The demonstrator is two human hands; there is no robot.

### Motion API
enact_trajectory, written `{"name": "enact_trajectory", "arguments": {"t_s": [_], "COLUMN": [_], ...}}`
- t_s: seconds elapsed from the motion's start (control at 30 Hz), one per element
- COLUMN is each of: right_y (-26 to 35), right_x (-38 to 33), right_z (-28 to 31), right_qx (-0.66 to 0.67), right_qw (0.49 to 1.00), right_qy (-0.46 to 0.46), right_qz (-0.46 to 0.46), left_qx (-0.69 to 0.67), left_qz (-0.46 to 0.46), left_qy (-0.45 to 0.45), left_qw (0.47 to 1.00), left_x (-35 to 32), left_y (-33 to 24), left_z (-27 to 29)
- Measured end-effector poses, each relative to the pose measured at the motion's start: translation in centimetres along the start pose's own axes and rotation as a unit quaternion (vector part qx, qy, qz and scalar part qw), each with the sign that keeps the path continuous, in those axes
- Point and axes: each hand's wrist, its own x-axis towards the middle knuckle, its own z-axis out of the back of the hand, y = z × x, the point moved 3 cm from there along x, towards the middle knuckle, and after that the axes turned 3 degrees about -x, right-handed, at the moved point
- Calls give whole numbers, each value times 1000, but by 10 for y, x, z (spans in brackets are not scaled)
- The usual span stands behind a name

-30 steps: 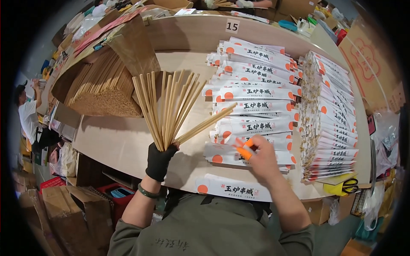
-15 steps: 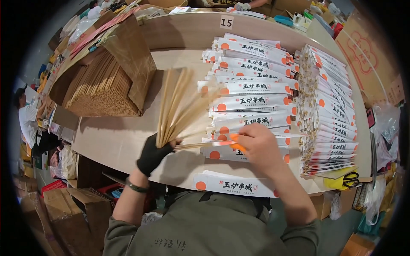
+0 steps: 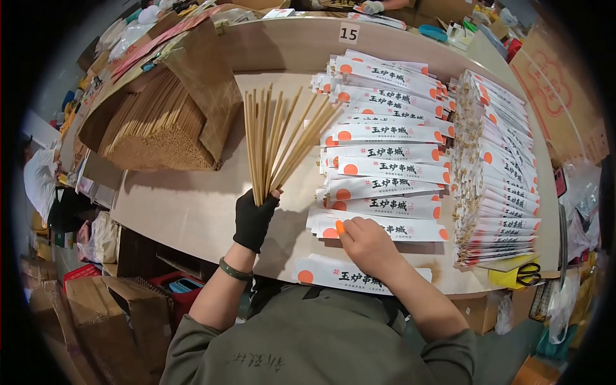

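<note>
My left hand (image 3: 255,221), in a black fingerless glove, is closed round the lower ends of a bunch of wooden chopsticks (image 3: 276,141) that fan upward. My right hand (image 3: 369,244), with an orange cover on one fingertip, is closed at a white paper chopstick sleeve (image 3: 417,230) with orange dots, at the near end of a column of filled sleeves (image 3: 385,152). Its fingers partly hide that sleeve. Closer to me, a flat stack of white sleeves (image 3: 327,273) lies at the table's front edge, under my right forearm.
An open paper-wrapped bulk of chopsticks (image 3: 160,138) lies at the left. A second column of filled sleeves (image 3: 504,160) stands at the right, with black-handled scissors (image 3: 529,274) near it. A raised panel (image 3: 289,48) borders the table's far side. Cartons (image 3: 106,314) are below left.
Chopsticks that ran from my left hand to a sleeve at my right hand no longer do. My left hand has risen slightly; my right has moved left and down to the column's near end.
</note>
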Motion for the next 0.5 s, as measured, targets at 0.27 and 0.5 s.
{"name": "enact_trajectory", "arguments": {"t_s": [0.27,0.5], "right_y": [-3,-38], "right_x": [-10,1], "right_z": [0,34], "right_qx": [96,302], "right_qw": [991,875], "right_qy": [-45,-113], "right_qz": [-81,-361], "left_qx": [-25,11], "left_qz": [25,44], "left_qy": [-21,5], "left_qw": [999,999], "left_x": [-13,-17], "left_y": [3,1], "left_z": [14,36]}}
